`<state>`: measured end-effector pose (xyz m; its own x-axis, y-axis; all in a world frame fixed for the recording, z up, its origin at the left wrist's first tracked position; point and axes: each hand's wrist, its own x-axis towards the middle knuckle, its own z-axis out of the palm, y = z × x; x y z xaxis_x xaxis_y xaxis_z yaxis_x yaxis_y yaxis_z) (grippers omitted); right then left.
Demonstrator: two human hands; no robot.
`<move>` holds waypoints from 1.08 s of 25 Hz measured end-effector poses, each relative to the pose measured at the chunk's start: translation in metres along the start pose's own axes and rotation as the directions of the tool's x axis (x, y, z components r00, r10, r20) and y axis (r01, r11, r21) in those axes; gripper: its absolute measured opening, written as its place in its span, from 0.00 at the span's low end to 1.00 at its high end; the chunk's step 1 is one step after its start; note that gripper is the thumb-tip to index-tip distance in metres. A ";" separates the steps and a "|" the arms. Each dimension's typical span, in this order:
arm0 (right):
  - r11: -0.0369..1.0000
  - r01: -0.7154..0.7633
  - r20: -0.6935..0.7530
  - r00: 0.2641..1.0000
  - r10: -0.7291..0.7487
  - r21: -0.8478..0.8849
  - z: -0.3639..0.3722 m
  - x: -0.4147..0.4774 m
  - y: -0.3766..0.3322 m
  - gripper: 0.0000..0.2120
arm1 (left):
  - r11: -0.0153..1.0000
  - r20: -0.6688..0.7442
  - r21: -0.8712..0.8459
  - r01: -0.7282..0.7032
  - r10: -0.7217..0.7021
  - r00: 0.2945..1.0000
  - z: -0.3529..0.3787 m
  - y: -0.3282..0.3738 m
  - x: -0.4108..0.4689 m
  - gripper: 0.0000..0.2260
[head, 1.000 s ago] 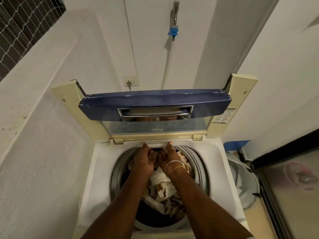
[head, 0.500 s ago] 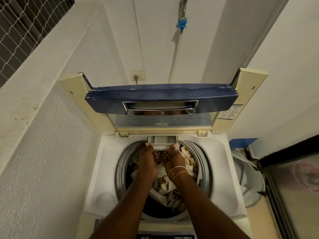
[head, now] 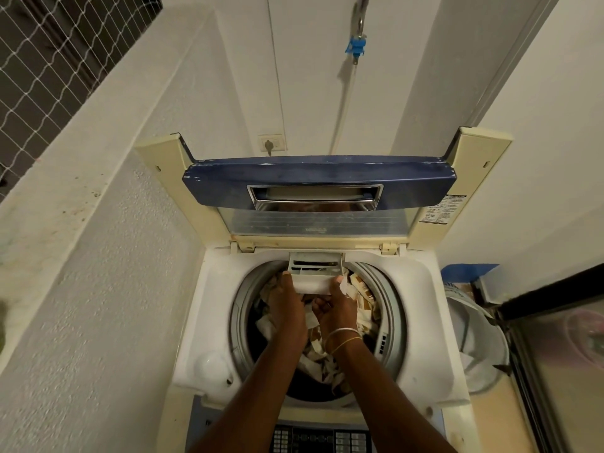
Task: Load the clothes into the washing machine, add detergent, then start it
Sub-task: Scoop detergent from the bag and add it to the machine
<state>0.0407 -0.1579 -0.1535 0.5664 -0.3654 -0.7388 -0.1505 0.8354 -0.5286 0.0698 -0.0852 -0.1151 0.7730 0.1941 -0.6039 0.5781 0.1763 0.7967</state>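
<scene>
A white top-loading washing machine [head: 209, 289] stands below me with its blue lid [head: 313, 178] folded up at the back. Cream and brown patterned clothes [head: 359, 295] fill the drum. A white detergent drawer [head: 315, 273] sticks out from the rear rim over the drum. My left hand [head: 287, 305] grips its left front corner. My right hand [head: 336, 308], with bracelets on the wrist, holds its right front corner from below. The dark control panel [head: 320, 439] lies at the near edge between my forearms.
A rough white wall [head: 98, 289] hems in the machine on the left. A pale laundry basket [head: 480, 348] stands at the right, beside a dark-framed glass door [head: 555, 338]. A wall socket [head: 270, 143] and a tap with a blue fitting [head: 356, 49] and hose sit behind the lid.
The detergent drawer has slid out from the rear rim toward me, held in both hands. My view has tilted downward, bringing the control panel into sight.
</scene>
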 end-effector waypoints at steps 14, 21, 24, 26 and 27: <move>0.848 0.439 0.217 0.896 -0.388 -0.296 -0.015 -0.057 -0.010 0.11 | 0.989 0.037 -0.044 -0.139 0.140 0.989 -0.053 0.005 -0.059 0.14; 0.613 0.643 0.412 0.766 -0.494 -0.459 0.001 -0.128 -0.015 0.11 | 0.955 -0.087 -0.070 -0.290 0.283 0.955 -0.103 0.041 -0.117 0.07; 0.508 0.739 0.512 0.673 -0.533 -0.443 0.016 -0.157 -0.023 0.08 | 0.932 -0.123 0.018 -0.362 0.361 0.924 -0.124 0.063 -0.143 0.08; 0.433 0.790 0.572 0.613 -0.544 -0.434 0.035 -0.172 -0.030 0.05 | 0.896 -0.120 0.046 -0.443 0.445 0.888 -0.135 0.078 -0.158 0.13; 0.379 0.812 0.600 0.583 -0.548 -0.443 0.047 -0.178 -0.033 0.05 | 0.870 -0.128 0.065 -0.489 0.493 0.861 -0.141 0.085 -0.163 0.14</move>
<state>-0.0166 -0.1009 0.0146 0.8986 -0.4249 0.1097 0.0438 -0.1618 -0.9858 -0.0436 0.0346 0.0474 0.9168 0.3775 -0.1300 0.1420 -0.0040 0.9899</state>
